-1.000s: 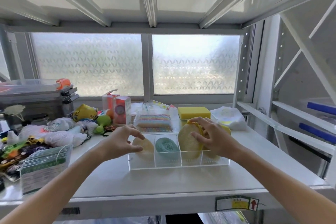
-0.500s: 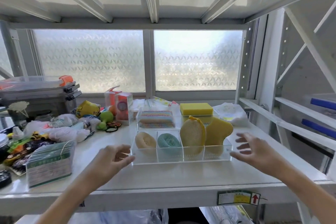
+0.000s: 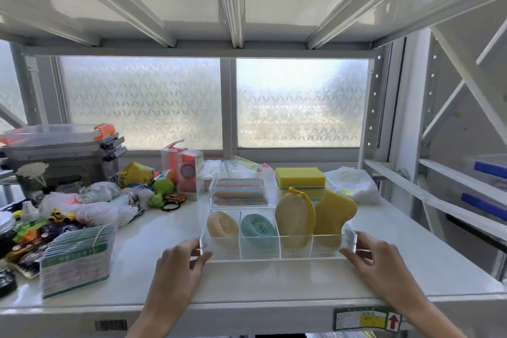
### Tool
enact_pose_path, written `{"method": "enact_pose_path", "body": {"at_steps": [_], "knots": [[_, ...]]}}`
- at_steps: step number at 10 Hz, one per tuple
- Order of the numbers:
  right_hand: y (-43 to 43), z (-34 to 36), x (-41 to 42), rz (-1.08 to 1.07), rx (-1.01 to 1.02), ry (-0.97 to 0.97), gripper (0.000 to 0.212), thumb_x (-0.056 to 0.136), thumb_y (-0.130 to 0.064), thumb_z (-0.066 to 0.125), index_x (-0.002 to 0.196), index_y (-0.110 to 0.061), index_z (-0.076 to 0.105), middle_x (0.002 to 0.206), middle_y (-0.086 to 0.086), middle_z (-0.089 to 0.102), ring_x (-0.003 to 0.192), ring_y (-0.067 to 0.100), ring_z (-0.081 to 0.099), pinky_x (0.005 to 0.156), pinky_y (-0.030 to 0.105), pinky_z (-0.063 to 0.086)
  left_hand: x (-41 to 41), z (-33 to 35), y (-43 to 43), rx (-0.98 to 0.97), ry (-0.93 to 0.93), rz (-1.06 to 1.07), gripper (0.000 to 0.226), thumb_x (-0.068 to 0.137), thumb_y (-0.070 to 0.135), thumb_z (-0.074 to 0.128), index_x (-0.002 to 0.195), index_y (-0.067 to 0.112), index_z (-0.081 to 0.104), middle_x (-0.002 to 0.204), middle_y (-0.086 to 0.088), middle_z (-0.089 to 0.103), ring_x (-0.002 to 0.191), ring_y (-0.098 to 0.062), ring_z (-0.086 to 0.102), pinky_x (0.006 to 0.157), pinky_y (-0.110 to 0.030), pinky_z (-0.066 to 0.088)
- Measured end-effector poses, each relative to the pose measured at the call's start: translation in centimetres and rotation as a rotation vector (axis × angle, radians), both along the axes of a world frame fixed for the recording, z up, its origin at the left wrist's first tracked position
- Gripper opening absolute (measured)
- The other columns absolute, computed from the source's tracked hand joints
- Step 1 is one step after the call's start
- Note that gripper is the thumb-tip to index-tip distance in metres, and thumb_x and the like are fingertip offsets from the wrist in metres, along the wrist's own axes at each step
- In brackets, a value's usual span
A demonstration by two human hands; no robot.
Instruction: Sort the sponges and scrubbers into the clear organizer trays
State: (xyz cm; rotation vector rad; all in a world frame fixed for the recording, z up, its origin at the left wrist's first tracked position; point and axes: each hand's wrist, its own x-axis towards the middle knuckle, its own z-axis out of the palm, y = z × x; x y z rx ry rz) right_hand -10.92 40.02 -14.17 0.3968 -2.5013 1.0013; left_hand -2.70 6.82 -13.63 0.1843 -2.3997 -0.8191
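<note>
Two bare hands bracket a clear four-compartment organizer tray [image 3: 277,251] near the front edge of a white metal shelf [image 3: 247,282]. The left hand [image 3: 179,263] has its curled fingers against the tray's left end; the right hand [image 3: 375,258] has its fingers touching the right end; neither is closed around anything, and whether they press the walls cannot be told. From left to right the compartments hold a beige ring scrubber [image 3: 222,225], a teal mesh scrubber [image 3: 258,225], an upright yellow net sponge [image 3: 294,217] and a yellow shaped sponge [image 3: 333,211]. Just behind stands a second clear tray [image 3: 271,189], with rainbow-striped scrubber cloths [image 3: 238,195] in its left section. A yellow block sponge [image 3: 300,176] sits at its back right. A wrapped pack of green-labelled packets [image 3: 76,258] and loose toys and bags [image 3: 90,206] crowd the shelf's left side, before a frosted window [image 3: 299,104].
</note>
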Motion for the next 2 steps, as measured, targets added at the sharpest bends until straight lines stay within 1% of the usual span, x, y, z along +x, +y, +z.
{"method": "enact_pose_path", "body": {"at_steps": [1, 2], "knots": [[0.5, 0.7, 0.3, 0.029, 0.019, -0.059, 0.072, 0.058, -0.084, 0.040, 0.096, -0.029, 0.066, 0.081, -0.013, 0.074, 0.080, -0.003, 0.070, 0.075, 0.031, 0.059, 0.1, 0.2, -0.4, 0.016, -0.049, -0.028, 0.016, 0.082, 0.017, 0.070, 0.087, 0.032, 0.071, 0.085, 0.011, 0.075, 0.082, -0.001, 0.069, 0.081, -0.031, 0.058], [1.5, 2.4, 1.0, -0.007, 0.254, -0.024, 0.076, 0.064, -0.080, 0.036, 0.116, -0.030, 0.060, 0.112, -0.011, 0.070, 0.100, 0.006, 0.067, 0.087, 0.032, 0.055, 1.2, 2.1, -1.8, -0.102, -0.264, -0.107, 0.031, 0.086, 0.023, 0.063, 0.101, 0.050, 0.057, 0.107, 0.016, 0.067, 0.102, -0.002, 0.063, 0.094, -0.029, 0.052]]}}
